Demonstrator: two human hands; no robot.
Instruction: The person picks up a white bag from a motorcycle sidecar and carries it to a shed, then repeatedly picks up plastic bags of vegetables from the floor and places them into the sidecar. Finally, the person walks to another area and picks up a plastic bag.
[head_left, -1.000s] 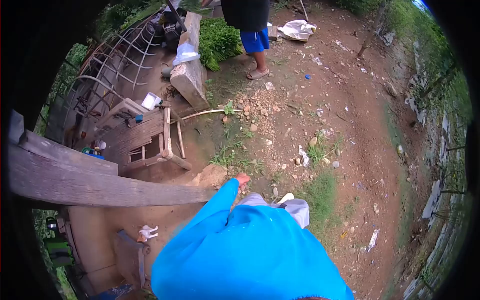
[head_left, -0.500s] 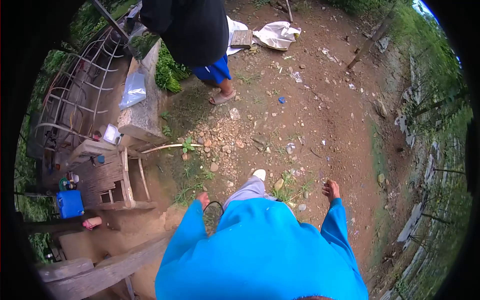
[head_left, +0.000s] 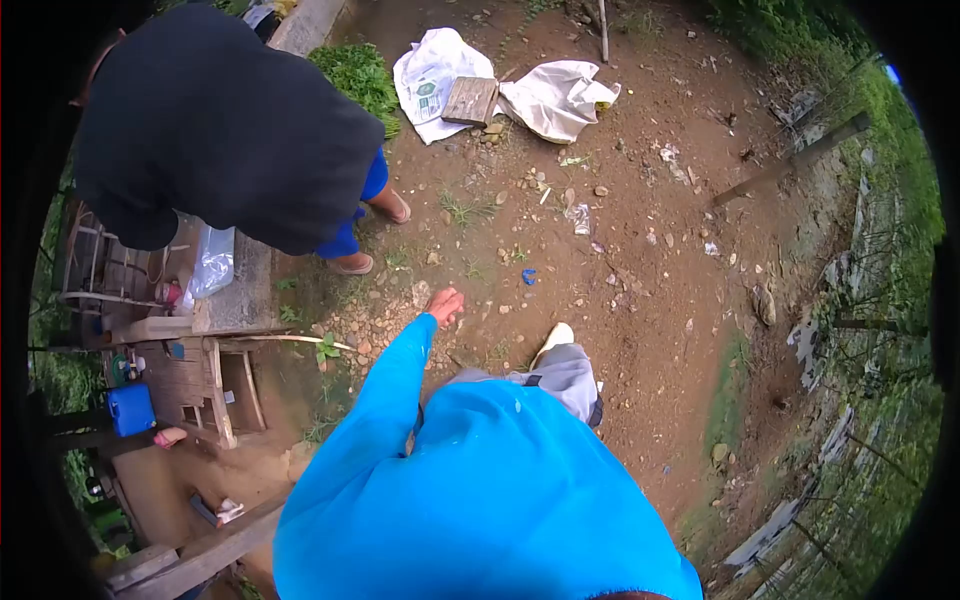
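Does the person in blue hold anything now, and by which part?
Nothing visible: the left hand is open and empty above the dirt ground; the right hand is out of view.

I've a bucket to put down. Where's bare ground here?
Bare dirt lies right of the shoe, up to the grass verge. White sacks cover ground ahead. Crowded at left: another person, wooden stool, blue canister.

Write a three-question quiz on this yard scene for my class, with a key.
1. True or false: the left hand holds a tool.
2. What lies at the edge of the white sack? A: a wooden board. B: a shoe. C: a bucket.
3. Fill in: the jerrycan at the left of the view is ____ in colour.
Key: 1 false, the hand is open and empty; 2 A; 3 blue.
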